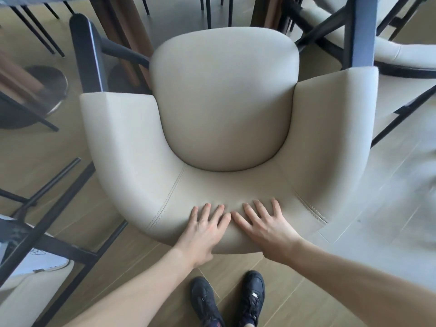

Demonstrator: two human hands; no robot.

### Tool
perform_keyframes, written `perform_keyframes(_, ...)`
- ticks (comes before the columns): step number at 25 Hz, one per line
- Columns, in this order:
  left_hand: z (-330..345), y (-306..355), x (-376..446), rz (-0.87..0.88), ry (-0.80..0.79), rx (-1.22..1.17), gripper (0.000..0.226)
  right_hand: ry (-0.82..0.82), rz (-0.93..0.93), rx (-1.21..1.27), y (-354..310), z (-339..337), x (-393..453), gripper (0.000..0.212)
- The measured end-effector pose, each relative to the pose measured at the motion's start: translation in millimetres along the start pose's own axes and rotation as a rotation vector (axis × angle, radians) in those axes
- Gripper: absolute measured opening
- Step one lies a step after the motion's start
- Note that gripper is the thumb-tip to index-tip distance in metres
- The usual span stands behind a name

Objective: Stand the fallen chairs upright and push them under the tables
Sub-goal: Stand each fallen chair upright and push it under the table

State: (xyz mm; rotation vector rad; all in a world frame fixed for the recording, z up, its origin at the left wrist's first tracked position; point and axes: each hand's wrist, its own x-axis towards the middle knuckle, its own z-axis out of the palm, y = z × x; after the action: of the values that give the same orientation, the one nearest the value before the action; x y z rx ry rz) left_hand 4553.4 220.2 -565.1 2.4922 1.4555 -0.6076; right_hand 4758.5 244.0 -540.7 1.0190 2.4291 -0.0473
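While both hands are laid flat on the top of the curved backrest, the cream chair [224,109] is seen standing upright directly ahead of the person, its seat pointing away toward the table [122,27] at the top of the view. The left hand [203,230] and the right hand [266,227] are placed side by side at the middle of the backrest, fingers straight and spread, forefingers nearly touching, nothing being gripped. The line from backrest to seat front runs straight away from the body toward the table's brown legs, so a forward push is judged to be called for. Neither hand is nearer. Other chairs are seen lying tipped at the left [35,244] and upper right [401,55].
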Motion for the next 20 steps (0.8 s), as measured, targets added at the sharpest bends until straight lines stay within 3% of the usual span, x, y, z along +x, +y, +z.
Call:
perform_keyframes(15, -55, -55, 19, 0.07, 0.061, -0.013, 0.106, -0.01, -0.074, 0.002, 43, -80, 23, 0.123)
perform_keyframes(20, -68, -84, 19, 0.118, 0.147, -0.048, 0.107, -0.018, -0.074, 0.006, 51, -103, 38, 0.121)
